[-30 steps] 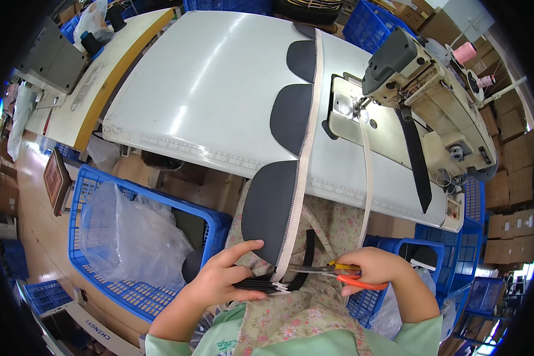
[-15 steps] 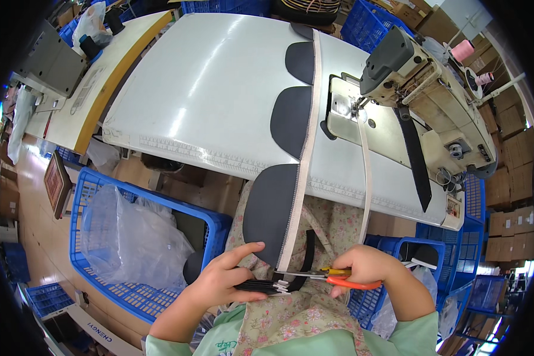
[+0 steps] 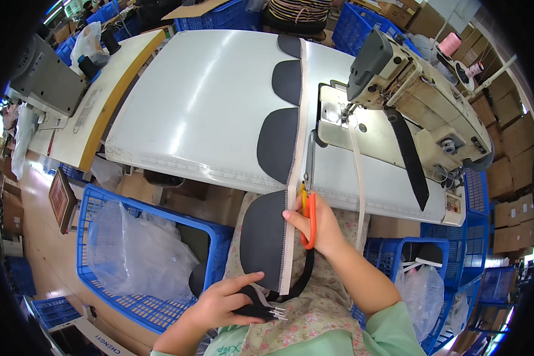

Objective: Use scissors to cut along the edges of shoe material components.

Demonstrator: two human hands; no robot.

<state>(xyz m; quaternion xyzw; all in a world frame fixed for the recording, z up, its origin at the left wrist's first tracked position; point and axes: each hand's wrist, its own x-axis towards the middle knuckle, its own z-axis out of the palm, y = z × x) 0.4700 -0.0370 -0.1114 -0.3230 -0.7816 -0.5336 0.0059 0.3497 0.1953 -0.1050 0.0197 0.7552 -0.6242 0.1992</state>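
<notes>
My left hand (image 3: pixel 222 301) is closed round a bundle of black pieces with white ends (image 3: pixel 261 311), low in front of my lap. Its index finger touches the nearest dark grey rounded panel (image 3: pixel 262 243). Several such panels hang along one long pale tape (image 3: pixel 299 124), which runs from the table down to my lap. My right hand (image 3: pixel 320 224) grips a pair of scissors with orange handles (image 3: pixel 312 221), blades pointing away from me beside the tape. The right thumb presses on the tape at the nearest panel's upper right corner.
A sewing machine (image 3: pixel 421 101) stands on the white table (image 3: pixel 190 107), with a narrow pale strip (image 3: pixel 357 160) hanging from it. A black strap (image 3: pixel 406 157) lies over its bed. Blue crates holding plastic bags flank me, one left (image 3: pixel 219 237) and one right (image 3: pixel 418 242).
My right hand and the scissors have moved away from the tape's near end, up to the table edge; the blades now point away. The nearest panel hangs slightly lower.
</notes>
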